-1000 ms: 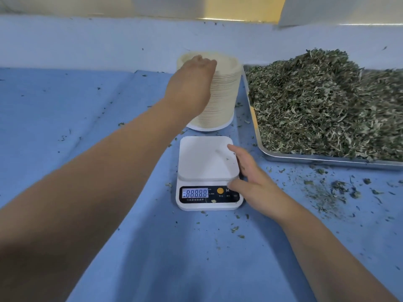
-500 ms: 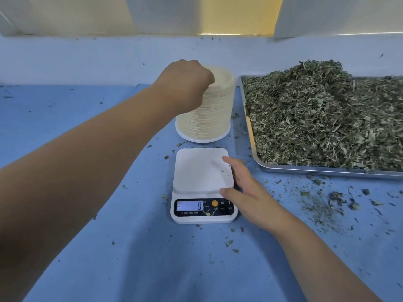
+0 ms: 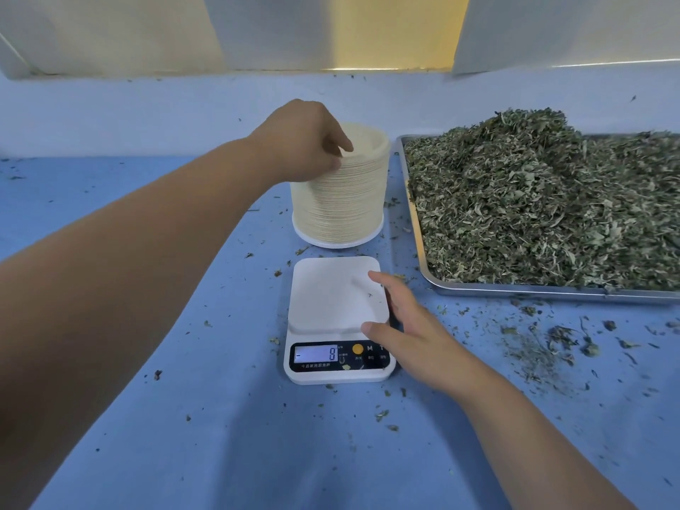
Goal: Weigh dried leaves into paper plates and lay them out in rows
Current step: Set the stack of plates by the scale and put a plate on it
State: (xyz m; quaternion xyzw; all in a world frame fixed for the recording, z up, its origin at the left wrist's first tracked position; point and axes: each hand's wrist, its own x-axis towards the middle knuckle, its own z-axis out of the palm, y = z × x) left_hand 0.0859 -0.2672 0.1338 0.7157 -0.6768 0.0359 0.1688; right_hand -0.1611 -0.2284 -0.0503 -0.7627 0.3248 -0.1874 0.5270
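The left hand [image 3: 305, 141] pinched the top of the plates [image 3: 342, 204] near the counter's [image 3: 220, 436] back edge. The right hand [image 3: 415, 336] rested, fingers relaxed, against the scale [image 3: 331, 296].

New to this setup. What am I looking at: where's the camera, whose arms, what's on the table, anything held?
No robot: one camera worn on a person's head looks down at their bare arms. The left hand pinches the top rim of a tall stack of cream paper plates. The right hand, fingers straight, rests against a white digital kitchen scale with no plate on it. A metal tray holds a heap of dried green leaves. All sit on a blue cloth dotted with leaf crumbs.
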